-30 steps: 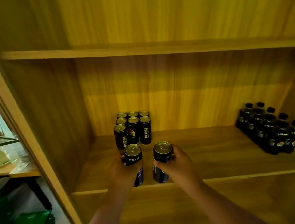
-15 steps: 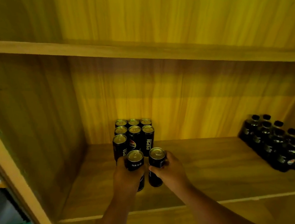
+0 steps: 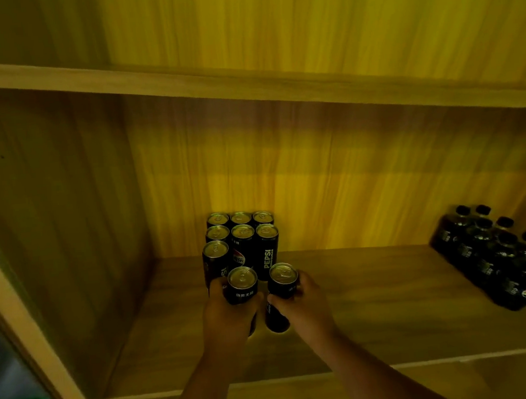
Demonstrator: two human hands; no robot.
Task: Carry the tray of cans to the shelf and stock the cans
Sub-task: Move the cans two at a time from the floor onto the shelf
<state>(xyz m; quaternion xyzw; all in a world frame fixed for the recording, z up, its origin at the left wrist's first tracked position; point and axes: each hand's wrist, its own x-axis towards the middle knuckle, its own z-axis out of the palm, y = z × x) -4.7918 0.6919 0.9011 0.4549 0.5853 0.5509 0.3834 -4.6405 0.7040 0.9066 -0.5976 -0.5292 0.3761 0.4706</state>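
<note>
— What's moved in the last second?

— Both cans have gone deeper into the shelf (image 3: 375, 301). A second ago they were out near the front edge; now they sit just in front of the stocked cans (image 3: 242, 236), which stand in rows against the back wall, left of middle.

— And the hands?

— The left hand (image 3: 230, 313) is wrapped round the left can (image 3: 242, 285), right beside the lone front can of the block. The right hand (image 3: 299, 304) grips the right can (image 3: 283, 288), fingers curled about its upper body. The two cans have also closed up and are nearly touching.

— Set down yet?

— Hard to say. The light is dim, and the left can's base is hidden behind the hand. The right one looks close to the board, perhaps on it.

— So for the task?

— I'd judge they are about to complete the third row. The bottles (image 3: 508, 257) at the far right are well apart. The tray isn't in view.
</note>
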